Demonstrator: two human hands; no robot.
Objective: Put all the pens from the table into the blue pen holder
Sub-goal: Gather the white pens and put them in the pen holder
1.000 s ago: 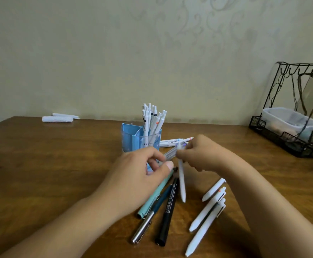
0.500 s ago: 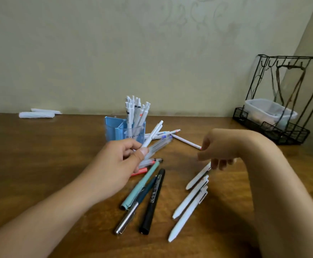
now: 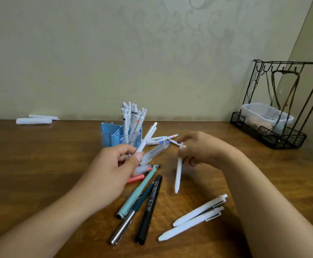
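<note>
The blue pen holder (image 3: pixel 108 135) stands at the back middle of the table with several white pens (image 3: pixel 131 116) upright in it. My left hand (image 3: pixel 113 168) is just in front of it, shut on a white pen (image 3: pixel 148 135) that slants up to the right. My right hand (image 3: pixel 198 148) pinches another white pen (image 3: pixel 178 175) by its top, so it hangs tip down above the table. Loose on the wood lie clear pens (image 3: pixel 154 151), a teal pen (image 3: pixel 138 193), a dark blue and silver pen (image 3: pixel 131 215), a black marker (image 3: pixel 149 209), a red pen (image 3: pixel 136 179) and two white pens (image 3: pixel 198 216).
More white pens (image 3: pixel 161 138) lie behind my hands, right of the holder. A black wire rack (image 3: pixel 274 127) holding a clear plastic box (image 3: pixel 263 114) stands at the back right. White rolled papers (image 3: pixel 34 120) rest at the back left by the wall.
My right hand, empty and lowered over the white pens half a second ago, has risen holding one white pen. My left hand kept hold of its pen near the holder.
</note>
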